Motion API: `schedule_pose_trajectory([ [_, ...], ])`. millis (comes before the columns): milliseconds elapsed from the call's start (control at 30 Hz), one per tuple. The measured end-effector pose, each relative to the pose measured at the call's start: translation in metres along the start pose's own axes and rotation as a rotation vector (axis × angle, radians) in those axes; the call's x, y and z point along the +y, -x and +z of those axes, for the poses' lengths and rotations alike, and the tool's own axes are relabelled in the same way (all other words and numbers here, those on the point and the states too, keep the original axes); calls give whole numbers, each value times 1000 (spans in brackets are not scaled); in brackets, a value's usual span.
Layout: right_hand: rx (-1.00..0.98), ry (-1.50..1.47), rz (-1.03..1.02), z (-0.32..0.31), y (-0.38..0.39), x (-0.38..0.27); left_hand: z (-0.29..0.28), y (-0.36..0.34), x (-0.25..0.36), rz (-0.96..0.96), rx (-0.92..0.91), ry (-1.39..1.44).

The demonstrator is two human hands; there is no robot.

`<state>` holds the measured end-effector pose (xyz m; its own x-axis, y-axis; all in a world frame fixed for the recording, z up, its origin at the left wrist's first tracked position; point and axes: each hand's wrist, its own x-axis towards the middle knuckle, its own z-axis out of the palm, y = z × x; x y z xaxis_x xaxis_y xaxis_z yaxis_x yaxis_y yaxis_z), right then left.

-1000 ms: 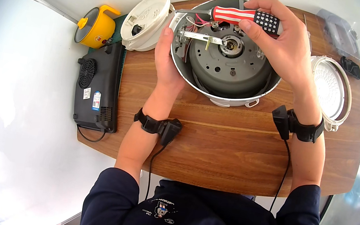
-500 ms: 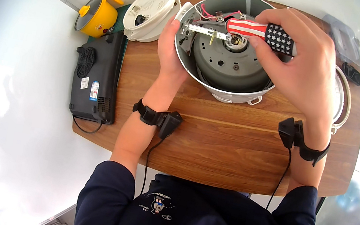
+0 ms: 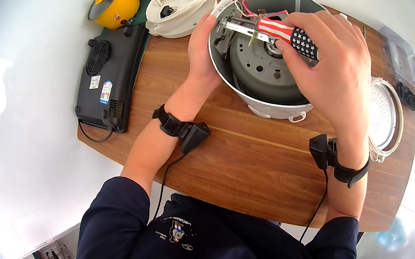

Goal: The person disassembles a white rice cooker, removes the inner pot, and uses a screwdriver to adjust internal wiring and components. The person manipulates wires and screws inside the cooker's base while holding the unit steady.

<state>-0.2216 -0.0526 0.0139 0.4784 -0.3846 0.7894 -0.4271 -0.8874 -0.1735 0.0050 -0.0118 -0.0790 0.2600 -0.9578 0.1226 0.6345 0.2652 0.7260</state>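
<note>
My right hand [image 3: 334,71] is closed round a screwdriver [image 3: 276,28] with a red-and-white striped, starred handle. It points left inside an opened round appliance housing [image 3: 277,109], which looks like a rice cooker body. Where its tip meets the inner wall is hard to make out. My left hand [image 3: 202,54] grips the housing's left side, thumb at the rim. Inside sits a grey metal dome [image 3: 261,75] with several holes. A silver metal strip [image 3: 244,30] runs from the left wall towards its centre, and pink wires [image 3: 248,10] lie behind.
White round cover parts [image 3: 186,1] lie at the back left, beside a yellow pot [image 3: 121,6] and a black induction cooker [image 3: 108,76] turned underside up. To the right are a white ring-shaped lid [image 3: 397,121], a black piece [image 3: 406,96] and a clear plastic container [image 3: 401,55].
My right hand and the screwdriver have shifted left relative to the housing, and its fingers have changed position on the handle. My left hand still grips the housing. The whole view has shifted slightly.
</note>
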Motion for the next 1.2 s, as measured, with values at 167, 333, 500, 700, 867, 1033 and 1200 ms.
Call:
schedule_pose_trajectory([
  [167,-9,22,22,1,0,-5,1,-1,0,-16,20,21],
  [333,1,32,24,1,0,-5,-6,-5,-3,-20,-13,43],
  [500,10,26,32,3,0,-5,-5,-3,-2,-12,16,18],
  [700,-10,30,23,4,0,-3,-4,-4,-4,-14,-29,31],
  [867,-66,40,42,-1,0,-3,-8,-4,-5,-59,-16,33],
  [1033,-100,2,97,-3,1,-3,-7,-5,-4,-33,-16,17],
  [1200,-66,26,78,-3,-1,-1,-5,-6,-5,-20,-23,44],
])
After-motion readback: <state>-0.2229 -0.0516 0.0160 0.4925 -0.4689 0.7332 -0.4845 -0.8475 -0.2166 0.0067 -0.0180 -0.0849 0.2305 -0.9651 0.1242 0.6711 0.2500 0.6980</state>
